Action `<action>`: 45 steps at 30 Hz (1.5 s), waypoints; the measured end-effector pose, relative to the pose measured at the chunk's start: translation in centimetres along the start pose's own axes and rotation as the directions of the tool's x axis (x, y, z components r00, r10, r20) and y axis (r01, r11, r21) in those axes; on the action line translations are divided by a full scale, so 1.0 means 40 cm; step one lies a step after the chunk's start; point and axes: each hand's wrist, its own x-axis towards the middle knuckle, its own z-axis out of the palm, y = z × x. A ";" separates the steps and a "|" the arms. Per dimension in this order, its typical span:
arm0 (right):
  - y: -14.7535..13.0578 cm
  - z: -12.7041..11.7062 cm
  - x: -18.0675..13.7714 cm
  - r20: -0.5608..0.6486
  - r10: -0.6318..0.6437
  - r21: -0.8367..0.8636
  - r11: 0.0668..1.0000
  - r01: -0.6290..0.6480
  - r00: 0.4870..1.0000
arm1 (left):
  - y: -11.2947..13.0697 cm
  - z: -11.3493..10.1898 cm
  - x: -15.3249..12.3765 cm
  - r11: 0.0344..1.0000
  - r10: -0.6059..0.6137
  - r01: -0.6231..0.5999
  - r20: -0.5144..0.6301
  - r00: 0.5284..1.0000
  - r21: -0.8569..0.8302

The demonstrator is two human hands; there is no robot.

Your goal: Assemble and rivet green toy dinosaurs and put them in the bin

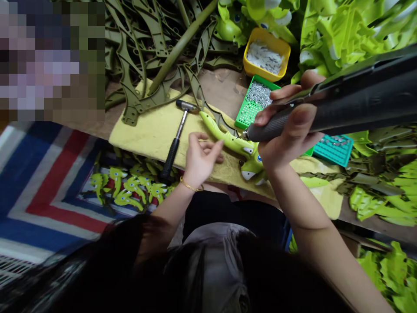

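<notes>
My right hand point(286, 126) is wrapped round a black power screwdriver point(352, 98), which slants down from the right. The driver's tip meets, or nearly meets, a lime-green plastic toy creature point(230, 140) with a blue eye and a long curved tail. Dark olive wing-like parts show behind its body. Just left of the toy, my left hand point(202, 156) is open, its fingers loosely curled and the thumb stretched towards the tail. Whether the thumb touches it I cannot tell. A hammer point(177, 137) with a black handle lies left of that hand on the yellow cloth point(143, 134).
Behind the toy stand a green tray point(246, 115) of small screws and a yellow tub point(247, 69) of pale pieces. A teal tray point(335, 152) is at the right. Olive frames point(130, 95) pile up at the back left. Finished-looking toys point(130, 191) lie low at the left.
</notes>
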 end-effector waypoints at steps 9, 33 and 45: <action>0.059 -0.014 -0.050 0.114 0.050 -0.122 0.992 -0.036 0.992 | 0.033 0.012 0.076 0.937 -0.135 0.146 0.057 0.989 -0.317; 0.182 -0.068 0.070 -0.161 0.039 -0.290 0.953 -0.085 0.986 | 0.010 -0.009 0.073 0.957 -0.107 0.136 0.125 0.986 -0.256; 0.169 -0.069 0.077 -0.110 -0.031 -0.286 0.958 -0.002 0.993 | 0.014 -0.020 0.079 0.931 -0.091 0.135 0.144 0.985 -0.338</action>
